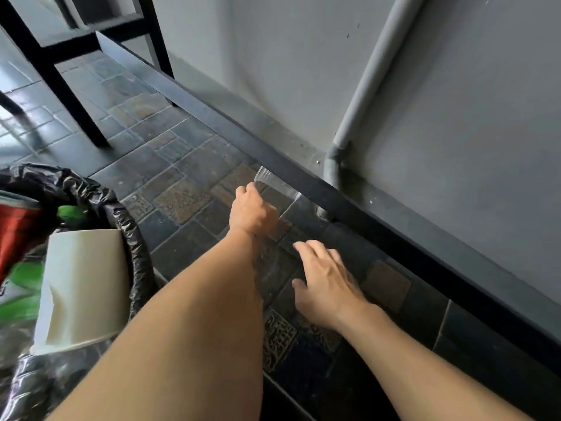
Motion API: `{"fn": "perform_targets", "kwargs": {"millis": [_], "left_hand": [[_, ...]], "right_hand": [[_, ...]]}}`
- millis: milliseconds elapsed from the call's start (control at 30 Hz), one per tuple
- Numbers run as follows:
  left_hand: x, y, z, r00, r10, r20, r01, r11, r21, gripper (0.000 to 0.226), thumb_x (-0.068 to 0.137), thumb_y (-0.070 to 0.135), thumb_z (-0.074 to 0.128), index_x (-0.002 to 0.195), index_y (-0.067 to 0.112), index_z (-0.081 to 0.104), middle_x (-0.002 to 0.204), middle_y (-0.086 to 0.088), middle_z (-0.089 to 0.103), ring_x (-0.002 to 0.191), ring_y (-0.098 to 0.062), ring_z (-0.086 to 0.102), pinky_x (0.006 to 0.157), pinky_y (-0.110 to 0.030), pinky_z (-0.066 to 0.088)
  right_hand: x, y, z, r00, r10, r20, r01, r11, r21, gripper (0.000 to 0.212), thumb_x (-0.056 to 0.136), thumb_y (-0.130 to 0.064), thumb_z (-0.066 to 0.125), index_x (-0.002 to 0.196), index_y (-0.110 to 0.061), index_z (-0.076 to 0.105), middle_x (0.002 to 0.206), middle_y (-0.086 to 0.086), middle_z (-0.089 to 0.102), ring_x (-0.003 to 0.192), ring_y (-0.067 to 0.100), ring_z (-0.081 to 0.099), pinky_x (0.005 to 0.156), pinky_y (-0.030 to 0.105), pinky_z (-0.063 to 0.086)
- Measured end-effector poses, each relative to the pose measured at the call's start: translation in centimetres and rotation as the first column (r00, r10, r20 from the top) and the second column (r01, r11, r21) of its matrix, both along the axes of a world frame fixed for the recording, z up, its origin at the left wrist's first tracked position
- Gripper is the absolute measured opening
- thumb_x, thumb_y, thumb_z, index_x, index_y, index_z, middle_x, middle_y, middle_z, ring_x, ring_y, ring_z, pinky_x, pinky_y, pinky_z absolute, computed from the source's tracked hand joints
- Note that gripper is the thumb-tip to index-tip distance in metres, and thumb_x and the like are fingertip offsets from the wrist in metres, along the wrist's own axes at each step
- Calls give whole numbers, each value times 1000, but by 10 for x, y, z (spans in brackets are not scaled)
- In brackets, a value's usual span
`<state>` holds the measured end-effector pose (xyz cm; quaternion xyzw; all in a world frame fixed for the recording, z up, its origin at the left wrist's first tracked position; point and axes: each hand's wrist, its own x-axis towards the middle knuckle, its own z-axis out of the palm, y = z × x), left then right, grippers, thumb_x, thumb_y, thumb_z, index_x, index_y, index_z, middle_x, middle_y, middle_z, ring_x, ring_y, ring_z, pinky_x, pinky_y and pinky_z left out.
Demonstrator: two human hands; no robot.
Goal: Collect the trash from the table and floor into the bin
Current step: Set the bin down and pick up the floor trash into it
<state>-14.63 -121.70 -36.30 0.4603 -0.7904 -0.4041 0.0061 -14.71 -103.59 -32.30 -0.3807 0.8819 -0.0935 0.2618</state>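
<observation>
Left hand (253,212) pinches the clear plastic cup (274,185) lying on the floor by the drainpipe (332,168). Right hand (329,282) hovers spread, empty. Hold lightly near the rim; thin plastic likely buckles before reaching the bin (133,238).

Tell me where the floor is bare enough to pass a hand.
Bare tiles lie between the bin and the left hand, and on toward the table leg. It is crowded by the black baseboard, where the clear plastic cup and the pipe sit, with the right hand close by.

Semi-outdoor dining or patio area: patterned stone floor tiles (182,202), grey wall (455,117) with drainpipe (373,71), black table legs (54,74), lined trash bin (127,226).
</observation>
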Motion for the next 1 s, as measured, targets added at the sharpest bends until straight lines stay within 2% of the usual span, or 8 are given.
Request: {"fn": "perform_targets", "kwargs": {"millis": [133,333,433,600,767,900,1000], "left_hand": [[-11,-15,-7,1000,0,3,0,1000,-8,56,88,9,48,143,5,39,147,-17,39,130,-37,48,107,-39,39],[-26,-37,-13,997,-79,-16,78,996,-53,60,84,9,52,143,9,40,149,-14,37,131,-36,48,107,-40,41],[-33,-45,-17,994,-110,-11,109,992,-63,56,83,8,47,139,7,45,147,-15,40,133,-36,43,110,-41,38],[-40,-48,-24,998,-66,13,67,997,-36,54,88,14,44,141,6,48,146,-17,42,135,-39,41,113,-42,36],[-35,-47,-24,1000,1,19,1,996,-94,33,92,18,45,117,6,64,131,-18,53,118,-40,54,100,-42,43],[-15,-36,-14,998,50,37,-45,993,-111,33,88,15,48,114,8,67,126,-16,61,115,-36,59,95,-38,47],[3,-22,-6,989,75,126,-63,993,-99,33,81,15,52,110,4,66,121,-17,63,107,-38,63,82,-37,48]], "right_hand": [[-6,-14,-22,1000,9,2,-9,998,68,65,95,-28,53,151,-24,21,156,1,25,142,27,23,111,46,33],[-10,-3,-64,997,9,72,-27,966,257,84,93,-30,57,157,-25,4,167,4,-4,151,36,0,117,50,26],[-8,0,-72,998,14,61,-30,963,267,90,89,-32,63,157,-26,4,166,4,-7,151,36,-2,118,50,24],[-18,-2,-69,991,-24,135,-15,960,280,89,89,-27,62,158,-29,6,166,-2,-9,151,32,-5,119,45,24],[-19,-3,-68,988,-24,154,-27,948,316,92,86,-19,59,157,-32,3,165,-6,-14,151,30,-9,117,46,27],[-22,-3,-63,983,-29,180,-33,942,333,91,87,-15,57,157,-34,2,165,-8,-15,151,27,-11,117,46,26],[-25,-4,-57,977,-45,210,-29,941,338,87,88,-18,58,157,-35,7,165,-11,-12,152,24,-9,118,46,21]]}}
